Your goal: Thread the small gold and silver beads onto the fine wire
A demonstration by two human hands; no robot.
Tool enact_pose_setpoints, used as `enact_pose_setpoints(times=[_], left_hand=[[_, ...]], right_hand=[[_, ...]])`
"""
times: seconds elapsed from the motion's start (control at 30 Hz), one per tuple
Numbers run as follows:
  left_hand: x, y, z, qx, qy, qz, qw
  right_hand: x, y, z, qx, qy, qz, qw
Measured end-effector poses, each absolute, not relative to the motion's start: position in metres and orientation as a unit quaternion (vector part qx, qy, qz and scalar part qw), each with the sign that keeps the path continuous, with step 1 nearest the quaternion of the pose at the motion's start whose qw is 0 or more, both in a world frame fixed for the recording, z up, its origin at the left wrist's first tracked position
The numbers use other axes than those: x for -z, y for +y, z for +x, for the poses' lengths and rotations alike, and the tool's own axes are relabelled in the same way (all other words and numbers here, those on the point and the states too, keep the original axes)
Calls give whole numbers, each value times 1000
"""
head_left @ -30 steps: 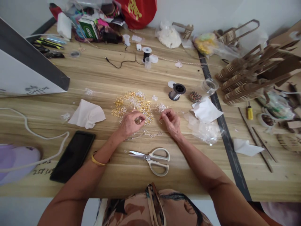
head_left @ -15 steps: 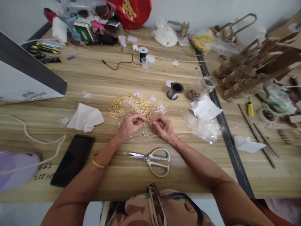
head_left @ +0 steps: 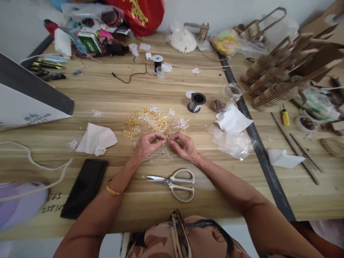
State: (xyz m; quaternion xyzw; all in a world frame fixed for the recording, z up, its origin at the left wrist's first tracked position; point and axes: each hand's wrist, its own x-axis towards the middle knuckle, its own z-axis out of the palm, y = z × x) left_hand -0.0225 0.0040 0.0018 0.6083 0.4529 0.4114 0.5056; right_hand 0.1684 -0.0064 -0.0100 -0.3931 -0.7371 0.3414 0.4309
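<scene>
Well, left hand [head_left: 146, 147], right hand [head_left: 186, 147], fingers [head_left: 156, 135] in 2 closed pinches, contents unclear, near 1 scissors [head_left: 168, 181].

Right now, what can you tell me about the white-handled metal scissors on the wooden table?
The white-handled metal scissors lie flat on the pale wood-grained table, nearer its front edge than the thin silvery chain. Two shiny, pointed blades meet at a pivot and point to the picture's left, tips slightly parted. Two large off-white loops, plastic by their look, stand apart on the right. Only the table appears to touch them.
</scene>
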Motion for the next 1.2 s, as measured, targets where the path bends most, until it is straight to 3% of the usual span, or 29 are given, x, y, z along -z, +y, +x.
enact_pose_setpoints(times=[0.77, 1.2], left_hand=[[-3, 4, -23, -437, 401, 617, 517], [5, 4, -23, -455, 419, 681, 391]], right_hand=[[13, -6, 168, -319, -756, -366, 438], [13, -6, 168, -315, -758, -366, 439]])
